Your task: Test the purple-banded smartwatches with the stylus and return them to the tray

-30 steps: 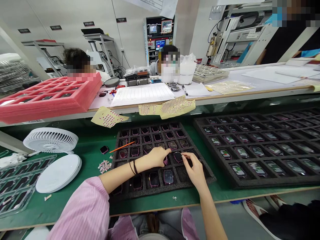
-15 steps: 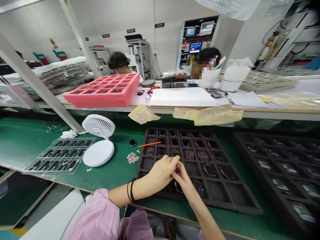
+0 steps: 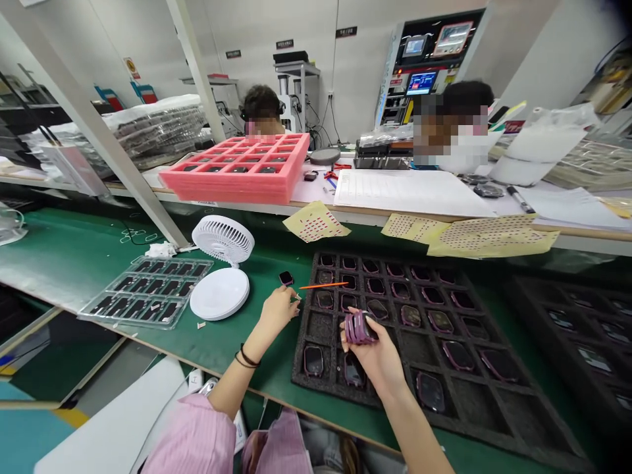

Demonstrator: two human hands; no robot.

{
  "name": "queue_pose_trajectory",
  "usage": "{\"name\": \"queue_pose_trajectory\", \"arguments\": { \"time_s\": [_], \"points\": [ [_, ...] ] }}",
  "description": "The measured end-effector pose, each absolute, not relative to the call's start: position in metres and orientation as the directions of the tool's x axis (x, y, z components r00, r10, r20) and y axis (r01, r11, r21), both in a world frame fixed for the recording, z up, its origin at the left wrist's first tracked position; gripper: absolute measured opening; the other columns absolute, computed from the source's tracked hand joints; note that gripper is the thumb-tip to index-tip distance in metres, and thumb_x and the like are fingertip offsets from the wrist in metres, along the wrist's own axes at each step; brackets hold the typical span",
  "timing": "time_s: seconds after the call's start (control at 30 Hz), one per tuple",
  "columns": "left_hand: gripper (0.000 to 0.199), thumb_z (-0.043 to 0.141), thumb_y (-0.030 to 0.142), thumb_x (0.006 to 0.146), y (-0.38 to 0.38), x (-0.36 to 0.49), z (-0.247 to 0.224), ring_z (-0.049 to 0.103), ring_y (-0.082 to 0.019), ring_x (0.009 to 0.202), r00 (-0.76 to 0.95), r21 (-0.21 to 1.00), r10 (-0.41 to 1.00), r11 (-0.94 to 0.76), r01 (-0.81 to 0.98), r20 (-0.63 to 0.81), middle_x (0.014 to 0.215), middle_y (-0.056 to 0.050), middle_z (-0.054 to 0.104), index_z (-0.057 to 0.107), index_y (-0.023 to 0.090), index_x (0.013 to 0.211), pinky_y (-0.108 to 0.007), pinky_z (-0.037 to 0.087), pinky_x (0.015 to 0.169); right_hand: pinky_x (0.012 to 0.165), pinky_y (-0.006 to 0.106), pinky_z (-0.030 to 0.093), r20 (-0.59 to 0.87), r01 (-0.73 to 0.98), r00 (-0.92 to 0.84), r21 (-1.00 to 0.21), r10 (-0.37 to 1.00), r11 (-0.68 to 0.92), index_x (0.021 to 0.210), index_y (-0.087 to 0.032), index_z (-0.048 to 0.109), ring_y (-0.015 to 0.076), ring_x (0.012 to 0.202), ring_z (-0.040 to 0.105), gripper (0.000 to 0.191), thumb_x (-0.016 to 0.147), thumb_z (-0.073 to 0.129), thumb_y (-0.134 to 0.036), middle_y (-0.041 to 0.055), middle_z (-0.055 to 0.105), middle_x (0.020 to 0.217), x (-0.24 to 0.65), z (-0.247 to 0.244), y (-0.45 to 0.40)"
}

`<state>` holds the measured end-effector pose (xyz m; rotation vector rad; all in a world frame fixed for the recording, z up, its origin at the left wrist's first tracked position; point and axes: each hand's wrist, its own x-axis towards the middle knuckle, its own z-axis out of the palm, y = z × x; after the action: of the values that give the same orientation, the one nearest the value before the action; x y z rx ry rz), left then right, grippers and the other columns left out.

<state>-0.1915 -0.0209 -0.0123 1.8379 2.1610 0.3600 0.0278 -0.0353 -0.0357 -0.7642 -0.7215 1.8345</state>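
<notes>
My right hand (image 3: 378, 352) is closed around a short stack of purple-framed watch cases (image 3: 359, 328), held above the black foam tray (image 3: 412, 342). The cases' edges face left, and a dark face shows at the thumb. Off the tray's left side, my left hand (image 3: 279, 313) reaches down to the green table with its fingertips drawn together. A small whitish piece (image 3: 298, 297) shows at those fingertips; whether it is gripped is unclear. The hand covers the scraps beneath it. Just beyond lies a single dark watch (image 3: 286, 278). An orange stick (image 3: 323, 286) rests across the tray's compartments.
A white fan (image 3: 220, 293) stands left of my left hand, beside a clear plastic tray (image 3: 168, 322) of black parts. A second foam tray (image 3: 557, 368) is at right. Yellow sticker sheets (image 3: 316, 221) hang from the shelf, which holds a pink foam tray (image 3: 232, 191). Two people sit beyond.
My hands have parted. The left moved from the watch cases to the scraps left of the tray; the right keeps the stack, now plainly visible. The view has shifted left.
</notes>
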Motion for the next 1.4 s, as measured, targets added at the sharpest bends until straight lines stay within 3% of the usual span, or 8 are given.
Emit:
{"name": "queue_pose_trajectory", "arguments": {
  "time_s": [0.2, 0.5, 0.73, 0.87, 0.97, 1.1, 1.27, 1.4],
  "points": [
    [0.013, 0.059, 0.021, 0.084, 0.005, -0.194, -0.049, 0.060, -0.024, 0.106, -0.221, 0.403, 0.974, 0.224, 0.887, -0.055, 0.111, -0.012, 0.063, 0.062, 0.015, 0.095, -0.031, 0.047, 0.084, 0.056, 0.037, 0.048, -0.219, -0.598, -0.326, -0.705, 0.920, -0.380, 0.106, -0.020, 0.064, 0.0211, 0.064, 0.061, 0.033, 0.084, 0.050, -0.040, 0.0067, 0.068, 0.081, 0.026, -0.032, -0.040],
    [0.008, 0.061, 0.012, 0.078, 0.009, -0.204, -0.051, 0.068, -0.017, 0.070, -0.184, 0.525, 0.972, 0.236, 0.818, -0.149, 0.072, -0.005, 0.071, 0.067, 0.013, 0.082, -0.025, 0.049, 0.067, 0.057, 0.037, 0.048, -0.210, -0.605, -0.299, -0.713, 0.931, -0.355, 0.105, -0.020, 0.064, 0.0210, 0.064, 0.061, 0.032, 0.084, 0.050, -0.040, 0.0063, 0.066, 0.080, 0.027, -0.025, -0.044],
    [0.013, 0.062, 0.006, 0.072, 0.008, -0.208, -0.037, 0.068, -0.018, 0.073, -0.200, 0.599, 0.973, 0.226, 0.768, -0.112, 0.072, -0.005, 0.071, 0.070, 0.015, 0.076, -0.026, 0.051, 0.069, 0.056, 0.037, 0.048, -0.176, -0.617, -0.275, -0.722, 0.945, -0.313, 0.105, -0.022, 0.063, 0.0212, 0.064, 0.060, 0.031, 0.084, 0.049, -0.040, 0.0055, 0.066, 0.080, 0.030, -0.025, -0.045],
    [0.021, 0.054, 0.017, 0.082, -0.020, -0.196, -0.017, 0.066, -0.018, 0.080, -0.252, 0.666, 0.967, 0.163, 0.728, 0.038, 0.091, -0.008, 0.070, 0.072, 0.018, 0.092, -0.029, 0.052, 0.076, 0.058, 0.037, 0.048, -0.156, -0.655, -0.227, -0.707, 0.961, -0.269, 0.108, -0.023, 0.062, 0.0207, 0.065, 0.060, 0.031, 0.085, 0.049, -0.040, 0.0053, 0.066, 0.083, 0.030, -0.026, -0.048],
    [0.023, 0.062, 0.034, 0.080, -0.045, -0.164, -0.009, 0.066, -0.019, 0.080, -0.278, 0.918, 0.944, -0.055, 0.392, 0.175, 0.091, -0.008, 0.071, 0.074, 0.017, 0.089, -0.029, 0.054, 0.071, 0.064, 0.039, 0.050, -0.139, -0.692, -0.175, -0.686, 0.975, -0.222, 0.111, -0.023, 0.060, 0.0205, 0.070, 0.062, 0.034, 0.085, 0.048, -0.041, 0.0059, 0.067, 0.088, 0.023, -0.026, -0.052],
    [0.018, 0.068, 0.031, 0.077, -0.062, -0.112, -0.009, 0.066, -0.019, 0.085, -0.336, 0.987, 0.928, -0.156, 0.048, 0.163, 0.088, -0.006, 0.072, 0.076, 0.018, 0.088, -0.031, 0.054, 0.081, 0.076, 0.045, 0.052, -0.096, -0.694, -0.099, -0.707, 0.990, -0.138, 0.116, -0.026, 0.057, 0.0224, 0.080, 0.064, 0.036, 0.086, 0.047, -0.041, 0.0058, 0.067, 0.096, 0.012, -0.024, -0.059],
    [0.022, 0.068, 0.035, 0.078, -0.062, -0.080, -0.014, 0.066, -0.019, 0.081, -0.370, 0.989, 0.925, -0.123, -0.081, 0.085, 0.094, -0.007, 0.070, 0.076, 0.019, 0.091, -0.028, 0.056, 0.065, 0.096, 0.048, 0.045, -0.043, -0.606, -0.001, -0.795, 0.999, -0.035, 0.133, -0.027, 0.047, 0.0248, 0.111, 0.058, 0.048, 0.087, 0.044, -0.042, 0.0087, 0.063, 0.118, 0.008, -0.027, -0.066],
    [0.019, 0.067, 0.034, 0.080, -0.064, -0.074, -0.015, 0.065, -0.020, 0.087, -0.387, 0.988, 0.911, -0.151, 0.001, 0.140, 0.092, -0.007, 0.070, 0.076, 0.020, 0.089, -0.032, 0.055, 0.078, 0.104, 0.048, 0.038, 0.012, -0.535, 0.010, -0.844, 1.000, 0.015, 0.138, -0.027, 0.042, 0.0248, 0.119, 0.054, 0.053, 0.087, 0.045, -0.043, 0.0088, 0.058, 0.125, 0.009, -0.034, -0.069]
  ]
}}
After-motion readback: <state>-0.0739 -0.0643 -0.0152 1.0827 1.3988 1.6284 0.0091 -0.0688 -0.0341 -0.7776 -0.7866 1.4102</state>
